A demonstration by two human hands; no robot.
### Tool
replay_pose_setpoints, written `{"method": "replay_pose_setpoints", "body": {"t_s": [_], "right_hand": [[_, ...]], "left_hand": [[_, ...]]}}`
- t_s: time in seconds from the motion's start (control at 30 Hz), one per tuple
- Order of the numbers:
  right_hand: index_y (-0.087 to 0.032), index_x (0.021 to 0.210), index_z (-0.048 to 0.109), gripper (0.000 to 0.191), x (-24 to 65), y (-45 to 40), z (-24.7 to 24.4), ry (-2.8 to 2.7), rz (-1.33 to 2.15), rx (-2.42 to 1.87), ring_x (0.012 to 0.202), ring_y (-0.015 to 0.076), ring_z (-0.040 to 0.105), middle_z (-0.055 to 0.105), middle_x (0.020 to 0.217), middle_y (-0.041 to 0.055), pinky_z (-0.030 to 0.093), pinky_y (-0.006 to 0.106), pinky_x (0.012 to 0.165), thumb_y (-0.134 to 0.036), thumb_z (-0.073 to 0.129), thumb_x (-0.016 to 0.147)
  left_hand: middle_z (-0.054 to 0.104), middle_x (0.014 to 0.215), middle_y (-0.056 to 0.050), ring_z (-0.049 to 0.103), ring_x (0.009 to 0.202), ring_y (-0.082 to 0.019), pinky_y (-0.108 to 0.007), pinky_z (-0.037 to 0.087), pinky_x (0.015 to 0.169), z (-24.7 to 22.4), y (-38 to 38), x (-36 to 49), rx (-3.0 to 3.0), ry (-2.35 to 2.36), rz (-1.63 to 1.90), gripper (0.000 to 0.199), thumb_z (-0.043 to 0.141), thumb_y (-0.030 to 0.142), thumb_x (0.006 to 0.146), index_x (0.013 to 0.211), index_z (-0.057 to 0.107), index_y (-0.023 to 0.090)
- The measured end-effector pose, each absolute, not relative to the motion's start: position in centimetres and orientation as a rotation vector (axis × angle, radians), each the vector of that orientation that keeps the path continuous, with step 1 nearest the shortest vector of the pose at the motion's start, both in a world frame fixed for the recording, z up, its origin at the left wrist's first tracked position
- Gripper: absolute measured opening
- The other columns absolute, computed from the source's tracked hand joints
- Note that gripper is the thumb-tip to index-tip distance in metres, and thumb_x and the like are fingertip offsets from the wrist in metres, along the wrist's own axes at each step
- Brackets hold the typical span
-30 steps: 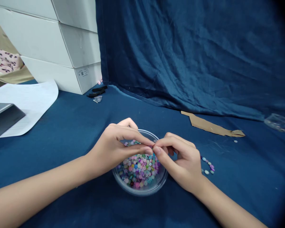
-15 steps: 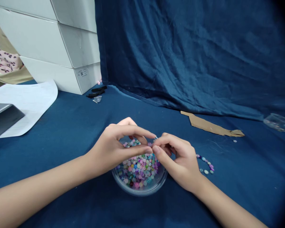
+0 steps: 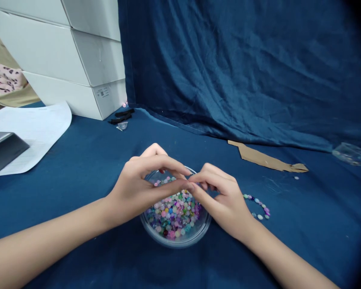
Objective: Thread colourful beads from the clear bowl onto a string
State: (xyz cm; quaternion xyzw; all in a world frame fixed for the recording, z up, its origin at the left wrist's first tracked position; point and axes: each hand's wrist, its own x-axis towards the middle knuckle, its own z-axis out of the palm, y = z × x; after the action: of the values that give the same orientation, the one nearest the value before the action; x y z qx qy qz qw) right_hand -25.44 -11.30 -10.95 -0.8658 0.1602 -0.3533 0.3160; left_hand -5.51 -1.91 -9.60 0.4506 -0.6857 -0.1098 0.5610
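Observation:
A clear round bowl of mixed coloured beads stands on the blue cloth, below both hands. Over its left side, my left hand is closed in a pinch, thumb and fingertips close together. My right hand meets it above the bowl's right part, its thumb and index finger also pinched. The fingertips of the two hands touch or nearly touch. Whatever sits between them is too small and covered to make out. A curved string of beads lies right of my right wrist, partly hidden by it.
White boxes are stacked at the back left, beside paper sheets and a dark grey object. Black strips lie near the boxes. Torn brown cardboard and a clear plastic bag lie toward the back right, before a blue curtain.
Both hands have shifted slightly left and their fingertips have come closer together. A small pale glint seen between the fingertips is now hidden. More of the bead string shows.

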Motion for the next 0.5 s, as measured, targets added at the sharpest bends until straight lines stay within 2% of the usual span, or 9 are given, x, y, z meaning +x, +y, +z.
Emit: {"method": "replay_pose_setpoints", "body": {"t_s": [0.1,0.23,0.33,0.5], "right_hand": [[-0.023,0.094,0.074,0.011,-25.4,-11.8,-11.1,0.537,-1.032,-2.227,0.077,0.0161,0.053,0.057,0.09,0.001,0.039,0.031,0.067,-0.025,0.066,0.101],[-0.022,0.088,0.07,0.018,-25.4,-12.5,-11.1,0.719,-1.18,-2.078,0.082,0.0178,0.059,0.063,0.094,0.0025,0.043,0.032,0.07,-0.03,0.064,0.102],[-0.022,0.09,0.071,0.019,-25.4,-12.6,-11.0,0.738,-1.157,-1.942,0.086,0.0192,0.065,0.07,0.092,0.0026,0.047,0.032,0.074,-0.033,0.064,0.103],[-0.023,0.094,0.072,0.017,-25.4,-12.2,-11.0,0.633,-1.064,-1.856,0.072,0.0164,0.066,0.072,0.076,-0.0007,0.048,0.028,0.066,-0.037,0.066,0.103]], "left_hand": [[0.073,0.08,0.001,0.061,0.085,-0.016,-0.028,0.052,0.072,-9.6,-1.8,-5.5,1.087,-1.626,-0.253,0.023,0.087,0.015,0.082,0.102,0.078,0.025],[0.075,0.083,0.001,0.061,0.086,-0.016,-0.028,0.052,0.074,-9.6,-1.9,-5.5,1.1,-1.638,-0.284,0.023,0.085,0.015,0.085,0.104,0.077,0.025],[0.074,0.084,0.003,0.061,0.086,-0.015,-0.027,0.051,0.074,-9.5,-1.9,-5.5,1.123,-1.65,-0.302,0.021,0.084,0.016,0.086,0.103,0.077,0.026],[0.072,0.087,0.003,0.06,0.091,-0.016,-0.03,0.049,0.081,-9.0,-1.8,-5.7,1.282,-1.653,-0.231,0.011,0.078,0.017,0.089,0.097,0.075,0.024]]}}
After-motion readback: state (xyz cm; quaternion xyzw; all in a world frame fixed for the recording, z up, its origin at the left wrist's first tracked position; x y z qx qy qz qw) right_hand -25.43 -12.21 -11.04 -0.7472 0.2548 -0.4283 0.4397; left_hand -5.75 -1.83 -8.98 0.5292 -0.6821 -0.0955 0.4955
